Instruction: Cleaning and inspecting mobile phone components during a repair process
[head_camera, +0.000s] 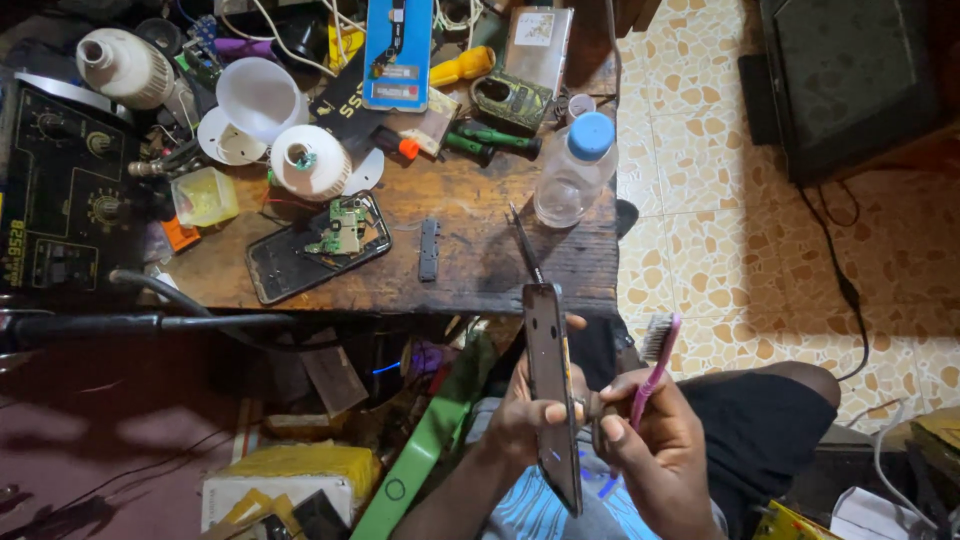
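Pink toothbrush (655, 368) beside phone (552, 390) edge

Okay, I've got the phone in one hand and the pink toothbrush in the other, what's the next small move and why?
Probably tilt the toothbrush down so its bristles meet the phone. The right hand holds the brush with its head raised clear of the phone, while the left hand grips the phone edge-on, so the bristles are not yet touching.

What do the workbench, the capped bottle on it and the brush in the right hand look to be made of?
Workbench: dark, worn bare wood, with visible grain and plank lines. Bottle: clear plastic, see-through body, matte blue cap. Brush in the right hand: glossy pink plastic handle with pale bristles, likely synthetic.
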